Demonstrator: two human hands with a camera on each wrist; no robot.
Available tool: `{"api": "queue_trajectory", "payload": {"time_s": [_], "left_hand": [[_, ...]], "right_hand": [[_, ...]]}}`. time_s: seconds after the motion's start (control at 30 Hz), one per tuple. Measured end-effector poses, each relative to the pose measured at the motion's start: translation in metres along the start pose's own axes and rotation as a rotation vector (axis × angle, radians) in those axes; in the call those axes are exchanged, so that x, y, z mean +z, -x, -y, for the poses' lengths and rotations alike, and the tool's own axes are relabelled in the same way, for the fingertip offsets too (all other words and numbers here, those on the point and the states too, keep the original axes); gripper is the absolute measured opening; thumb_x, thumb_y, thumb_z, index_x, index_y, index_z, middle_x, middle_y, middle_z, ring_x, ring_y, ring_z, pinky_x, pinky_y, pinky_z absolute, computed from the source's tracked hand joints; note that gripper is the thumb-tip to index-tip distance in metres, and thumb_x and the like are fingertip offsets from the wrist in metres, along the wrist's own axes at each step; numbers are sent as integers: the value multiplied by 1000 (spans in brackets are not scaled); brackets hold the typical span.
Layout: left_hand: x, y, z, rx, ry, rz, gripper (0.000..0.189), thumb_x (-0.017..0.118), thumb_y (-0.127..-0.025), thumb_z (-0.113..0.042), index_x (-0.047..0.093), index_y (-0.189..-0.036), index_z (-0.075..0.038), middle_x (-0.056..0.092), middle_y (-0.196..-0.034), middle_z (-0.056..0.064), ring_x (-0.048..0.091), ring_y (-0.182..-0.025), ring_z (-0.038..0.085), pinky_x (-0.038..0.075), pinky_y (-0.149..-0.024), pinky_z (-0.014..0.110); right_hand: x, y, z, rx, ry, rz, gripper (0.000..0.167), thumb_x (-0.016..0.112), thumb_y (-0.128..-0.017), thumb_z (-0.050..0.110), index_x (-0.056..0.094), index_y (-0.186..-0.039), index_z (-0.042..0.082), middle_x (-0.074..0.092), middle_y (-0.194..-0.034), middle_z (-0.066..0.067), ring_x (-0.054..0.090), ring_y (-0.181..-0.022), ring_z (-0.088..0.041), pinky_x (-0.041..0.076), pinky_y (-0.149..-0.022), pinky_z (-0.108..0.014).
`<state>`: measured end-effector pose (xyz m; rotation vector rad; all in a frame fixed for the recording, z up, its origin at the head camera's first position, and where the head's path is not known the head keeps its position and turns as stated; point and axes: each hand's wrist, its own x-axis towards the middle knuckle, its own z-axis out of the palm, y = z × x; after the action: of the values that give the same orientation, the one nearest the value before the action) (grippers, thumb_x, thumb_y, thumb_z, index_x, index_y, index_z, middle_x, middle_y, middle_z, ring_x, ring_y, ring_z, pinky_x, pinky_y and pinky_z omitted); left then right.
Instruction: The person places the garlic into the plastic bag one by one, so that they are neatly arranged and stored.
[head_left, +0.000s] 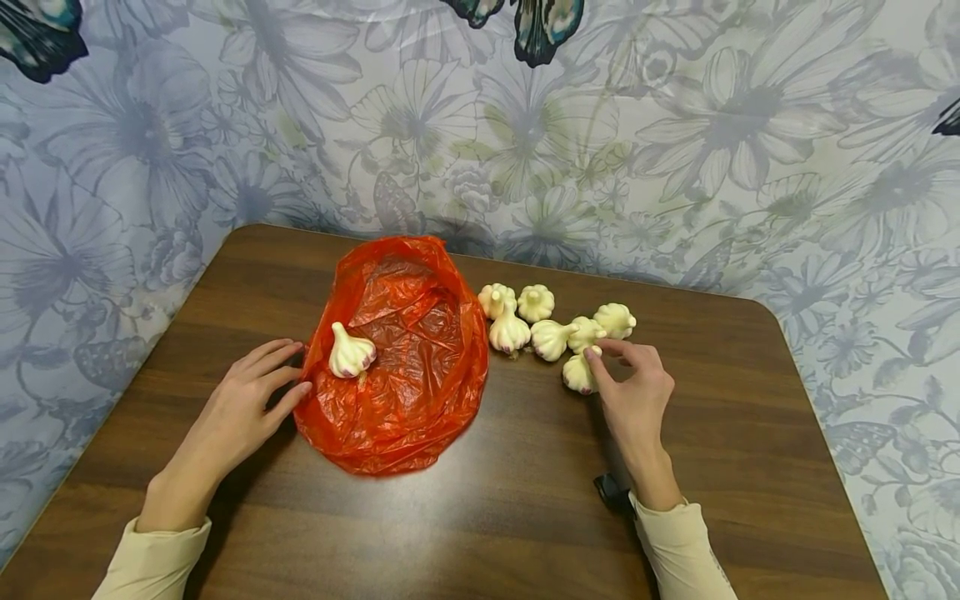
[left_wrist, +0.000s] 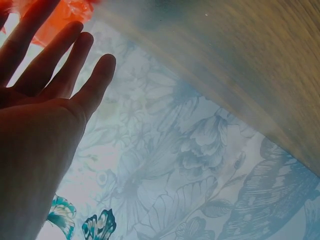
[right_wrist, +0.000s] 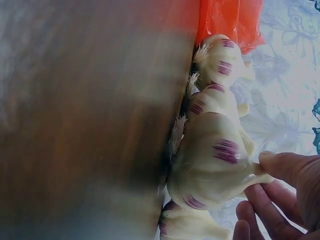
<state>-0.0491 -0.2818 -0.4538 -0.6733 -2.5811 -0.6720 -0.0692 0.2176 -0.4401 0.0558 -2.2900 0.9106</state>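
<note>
My right hand [head_left: 637, 392] pinches the stem of a garlic bulb [head_left: 580, 374] between thumb and fingertips. In the right wrist view the thumb lies on the stem of this garlic bulb [right_wrist: 215, 160], which has purple streaks and sits at the tabletop. My left hand [head_left: 243, 396] touches the left rim of a red plastic bag [head_left: 420, 425], its fingers extended and spread in the left wrist view. The bag lies with its mouth spread wide, and a single garlic bulb [head_left: 351, 352] rests inside at the left.
Several more garlic bulbs [head_left: 551, 339] lie grouped between the bag and my right hand. The brown wooden table [head_left: 480, 533] ends at a floral-papered wall [head_left: 525, 167] behind. A small black object [head_left: 611, 490] shows beside my right wrist.
</note>
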Motion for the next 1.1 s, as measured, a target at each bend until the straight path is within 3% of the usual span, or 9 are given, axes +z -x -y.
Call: {"api": "queue_trajectory", "payload": {"time_s": [0.37, 0.67, 0.9, 1.1], "left_hand": [[0, -1, -1, 0, 4, 1, 28, 90, -76, -6, 80, -101, -1, 70, -131, 24, 57, -132, 44, 44, -114, 65], [1, 0, -1, -6, 1, 2, 28, 90, -76, -7, 80, -101, -1, 70, -130, 24, 56, -133, 44, 45, -112, 66], [1, 1, -1, -2, 0, -5, 26, 89, -76, -6, 80, -100, -1, 70, -130, 24, 57, -133, 44, 44, -113, 65], [2, 0, 1, 28, 9, -22, 26, 89, -75, -4, 80, -99, 0, 71, -129, 24, 58, -130, 44, 45, -114, 63]], "right_hand": [[-1, -1, 8, -38, -24, -38, 14, 88, -87, 12, 83, -98, 6, 80, -89, -8, 64, -83, -28, 50, -75, -26], [-5, -12, 21, -66, -124, -119, 15, 89, -85, 8, 83, -98, 7, 80, -90, -9, 63, -82, -27, 49, -73, -29], [-4, -15, 27, -49, -131, -106, 14, 89, -86, 11, 84, -99, 8, 81, -91, -7, 63, -83, -26, 49, -74, -28], [-1, -16, 33, -67, -123, -88, 15, 88, -87, 12, 84, -101, 8, 81, -92, -6, 63, -84, -27, 49, -77, -17]]}}
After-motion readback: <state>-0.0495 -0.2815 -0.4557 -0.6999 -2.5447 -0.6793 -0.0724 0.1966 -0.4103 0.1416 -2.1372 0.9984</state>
